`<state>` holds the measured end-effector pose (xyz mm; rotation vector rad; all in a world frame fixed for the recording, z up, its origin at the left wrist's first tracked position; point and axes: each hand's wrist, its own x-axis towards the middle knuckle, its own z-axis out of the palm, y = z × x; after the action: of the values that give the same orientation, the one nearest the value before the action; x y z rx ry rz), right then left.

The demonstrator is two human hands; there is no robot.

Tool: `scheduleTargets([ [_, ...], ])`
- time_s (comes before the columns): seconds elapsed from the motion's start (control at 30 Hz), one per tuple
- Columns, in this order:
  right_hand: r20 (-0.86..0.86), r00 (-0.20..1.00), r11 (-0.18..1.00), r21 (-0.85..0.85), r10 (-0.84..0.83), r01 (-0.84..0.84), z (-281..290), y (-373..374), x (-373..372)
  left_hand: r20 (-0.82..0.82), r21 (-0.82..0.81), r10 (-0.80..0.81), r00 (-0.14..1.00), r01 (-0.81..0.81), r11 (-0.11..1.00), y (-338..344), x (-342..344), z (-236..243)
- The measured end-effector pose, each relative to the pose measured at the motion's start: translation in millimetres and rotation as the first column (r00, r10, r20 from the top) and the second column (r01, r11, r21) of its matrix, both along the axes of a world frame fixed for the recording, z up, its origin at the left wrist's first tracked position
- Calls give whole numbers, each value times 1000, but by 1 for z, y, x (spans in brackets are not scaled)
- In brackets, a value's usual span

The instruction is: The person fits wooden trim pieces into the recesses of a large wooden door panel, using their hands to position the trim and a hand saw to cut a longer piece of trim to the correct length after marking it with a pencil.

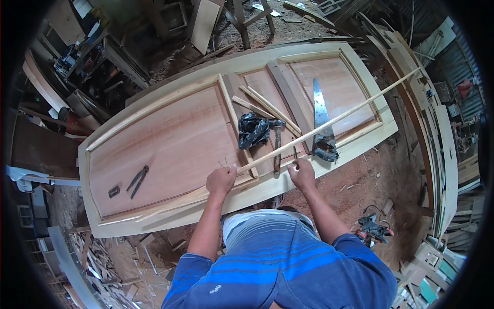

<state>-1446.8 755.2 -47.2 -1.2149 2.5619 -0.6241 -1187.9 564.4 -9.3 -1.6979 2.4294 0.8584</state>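
A wooden panel door (170,139) lies flat before me. My left hand (221,180) is closed around the near end of a long thin wooden strip (355,109), which slants across the door to the far right. Thin nails (223,161) show by its fingertips; whether they are held is unclear. My right hand (302,174) pinches a thin dark rod (294,148), pointing up below the strip. Between my hands lies a hammer (278,147), next to a black plastic bag (253,131). A handsaw (321,116) rests to the right, partly under the strip.
Short wooden strips (270,109) lie across the door's middle. Pincers (138,181) and a small dark rectangular piece (113,191) sit on the left panel. A red and black power tool (373,229) is on the floor at right. Long boards (437,149) line the right side.
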Motion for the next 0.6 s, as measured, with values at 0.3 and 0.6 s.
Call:
scheduleTargets([
  [0.3, 259, 916, 952, 114, -305, 285, -30, -81, 30, -114, 196, -201, 973, 220, 956, -26, 16, 39],
  [0.6, 283, 887, 891, -168, -366, 422, -12, -74, 28, -249, 99, -263, 932, 295, 950, -27, 26, 51],
])
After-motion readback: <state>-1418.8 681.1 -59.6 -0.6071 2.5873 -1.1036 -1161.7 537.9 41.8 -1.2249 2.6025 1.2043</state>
